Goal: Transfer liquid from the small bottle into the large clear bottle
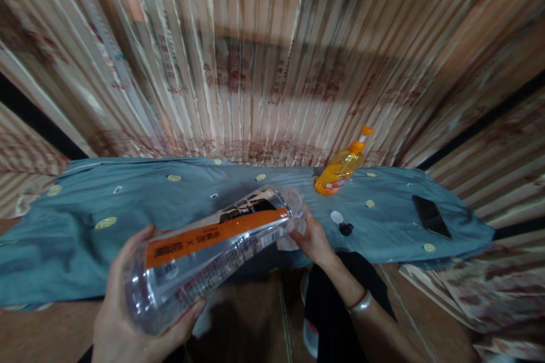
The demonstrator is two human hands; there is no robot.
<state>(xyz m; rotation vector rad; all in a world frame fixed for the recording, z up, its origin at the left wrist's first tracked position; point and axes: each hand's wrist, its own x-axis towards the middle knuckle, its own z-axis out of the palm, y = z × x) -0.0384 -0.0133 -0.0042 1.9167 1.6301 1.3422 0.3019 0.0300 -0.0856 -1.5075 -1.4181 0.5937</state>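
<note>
My left hand [128,312] grips the base end of a large clear plastic bottle [213,249] with an orange and black label, held sideways over a table covered in a blue-grey cloth [85,221]. My right hand [313,238] is at the bottle's neck end, fingers closed on it together with what looks like a white cloth or tissue [289,243]. The bottle's mouth is hidden behind my right hand. A small white cap [336,216] and a small black object [346,229] lie on the cloth just right of my right hand.
An orange dish-soap bottle [343,165] with an orange top leans at the back of the table. A black phone [431,216] lies flat at the right end. Striped, printed wall covering [264,68] rises behind. Brown floor shows below the table edge.
</note>
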